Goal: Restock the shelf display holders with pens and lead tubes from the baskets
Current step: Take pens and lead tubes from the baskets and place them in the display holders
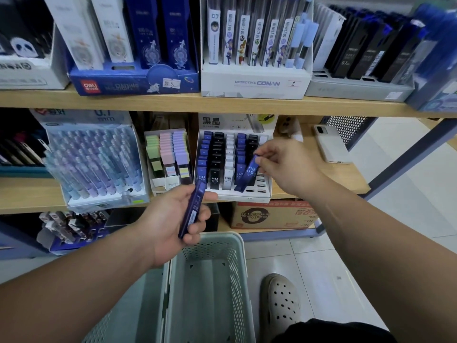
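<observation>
While I stand at the wooden shelf [173,103], the pale green basket [241,280] sits on the floor under my arms. No tubes show in the part of it I can see, so supply looks nearly used up. The lead tube holder [247,198] on the lower shelf is mostly full with blue, black and white rows. A few front slots at its right are bare, so I judge a few placements are left. The pen display [99,164] to the left looks stocked. My left hand [168,219] grips spare blue tubes [192,210], count unclear, just above the basket. My right hand [286,164] pinches one blue lead tube [248,174] by its top end, tilted over the holder's right columns, not seated yet. Readable: "HB 0.5" on that tube, "0.7 mm" above the pens, "DETECTIVE CONAN" on the white box [254,82], "deli" on the blue box [133,81].
</observation>
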Tool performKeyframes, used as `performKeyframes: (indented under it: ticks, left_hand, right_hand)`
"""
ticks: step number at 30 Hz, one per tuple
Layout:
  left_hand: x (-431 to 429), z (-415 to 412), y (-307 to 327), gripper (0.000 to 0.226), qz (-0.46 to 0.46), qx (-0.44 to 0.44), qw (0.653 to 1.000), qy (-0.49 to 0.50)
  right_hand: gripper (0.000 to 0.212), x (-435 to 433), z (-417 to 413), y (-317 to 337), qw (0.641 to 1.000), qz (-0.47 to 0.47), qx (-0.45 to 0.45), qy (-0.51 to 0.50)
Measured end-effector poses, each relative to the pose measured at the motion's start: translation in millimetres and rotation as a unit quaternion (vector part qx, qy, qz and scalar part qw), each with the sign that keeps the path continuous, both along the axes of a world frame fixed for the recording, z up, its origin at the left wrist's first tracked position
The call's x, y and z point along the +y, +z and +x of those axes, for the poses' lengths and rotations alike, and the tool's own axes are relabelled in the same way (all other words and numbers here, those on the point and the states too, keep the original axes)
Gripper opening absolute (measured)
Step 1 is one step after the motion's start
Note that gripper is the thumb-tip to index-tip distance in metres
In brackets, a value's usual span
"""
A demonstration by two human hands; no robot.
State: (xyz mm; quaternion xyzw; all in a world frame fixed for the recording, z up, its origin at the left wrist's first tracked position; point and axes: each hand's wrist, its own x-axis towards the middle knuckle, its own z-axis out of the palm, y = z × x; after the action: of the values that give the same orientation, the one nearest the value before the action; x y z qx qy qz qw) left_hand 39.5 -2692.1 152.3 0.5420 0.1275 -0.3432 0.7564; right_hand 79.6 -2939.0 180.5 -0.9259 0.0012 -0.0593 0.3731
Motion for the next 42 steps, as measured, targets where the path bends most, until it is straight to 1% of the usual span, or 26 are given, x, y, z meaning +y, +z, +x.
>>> performKeyframes:
  ticks: [3,5,11,14,16,19,20,21,22,23,24,25,26,27,29,30,32,34,37,42]
  left_hand:
    - [0.4,0.5,-0.6,0.047,-0.008,0.0,1.0,-0.009]
    - [-0.1,0.5,-0.3,0.048,-0.003,-0.005,1.0,-0.01]
    - [-1.2,0.3,2.2,0.045,0.008,-0.009,1.0,0.001]
    - [-1.6,0.4,1.6,0.042,0.013,-0.017,1.0,0.009]
    - [-2.6,0.8,0.6,0.037,0.018,-0.028,0.999,0.013]
    - [-5.1,0.2,-2.0,0.021,0.03,-0.066,0.997,0.018]
    - [-5.6,-0.6,-3.1,0.016,0.038,-0.087,0.995,0.016]
    - [-6.7,-1.4,-4.2,0.013,0.046,-0.109,0.993,0.009]
    - [-7.7,-2.1,-5.3,0.013,0.053,-0.132,0.99,0.001]
    - [-9.2,-2.3,-6.0,0.014,0.056,-0.15,0.987,-0.005]
    - [-10.3,-2.3,-6.0,0.015,0.059,-0.165,0.984,-0.007]
    - [-11.7,-1.9,-5.6,0.016,0.06,-0.176,0.983,-0.004]
    - [-13.3,-1.2,-5.3,0.015,0.061,-0.186,0.981,0.002]
    - [-15.3,-0.4,-4.9,0.013,0.068,-0.198,0.978,0.009]
    - [-21.1,1.3,-4.5,0.012,0.092,-0.22,0.971,0.028]
    - [-24.3,1.8,-4.5,0.013,0.101,-0.22,0.969,0.043]
    - [-31.2,1.7,-3.2,0.022,0.104,-0.206,0.971,0.068]
    - [-37.1,0.3,-2.7,0.027,0.124,-0.224,0.965,0.055]
    - [-44.3,1.6,-1.8,0.02,0.147,-0.263,0.953,0.034]
    - [-46.2,15.5,-0.4,0.024,0.168,-0.32,0.932,0.016]
  right_hand:
    - [0.014,7.3,1.8,-7.7,0.993,-0.101,-0.052,0.034]
    - [0.015,10.9,3.0,-9.0,0.987,-0.131,-0.08,0.056]
    - [0.018,19.8,3.4,-10.1,0.973,-0.181,-0.084,0.116]
    - [0.016,23.2,3.4,-12.9,0.974,-0.18,-0.07,0.121]
    - [0.015,24.1,4.2,-13.3,0.977,-0.172,-0.058,0.108]
    - [0.013,27.3,3.5,-11.6,0.977,-0.181,-0.061,0.093]
    - [0.013,29.5,2.2,-9.7,0.979,-0.172,-0.069,0.085]
    - [0.013,32.7,0.6,-6.8,0.984,-0.142,-0.07,0.079]
    - [0.014,36.7,-1.0,-3.0,0.991,-0.09,-0.055,0.078]
    - [0.016,40.8,-2.4,1.2,0.996,-0.021,-0.021,0.087]
    - [0.017,44.7,-3.8,5.3,0.993,0.051,0.022,0.106]
    - [0.016,47.8,-5.7,7.8,0.984,0.108,0.056,0.126]
    - [0.013,49.7,-8.0,9.6,0.978,0.138,0.073,0.141]
    - [0.01,50.3,-9.9,10.8,0.975,0.148,0.078,0.144]
    - [0.013,47.8,-10.7,11.6,0.979,0.138,0.084,0.125]
    - [0.016,45.6,-11.0,12.2,0.98,0.137,0.094,0.11]
    - [0.02,42.1,-12.9,13.3,0.972,0.174,0.134,0.088]
    - [0.02,40.2,-15.2,12.9,0.958,0.224,0.156,0.082]
    - [0.009,35.9,-16.7,12.8,0.949,0.264,0.158,0.073]
    - [0.016,7.4,-12.0,20.6,0.943,0.304,0.134,0.031]
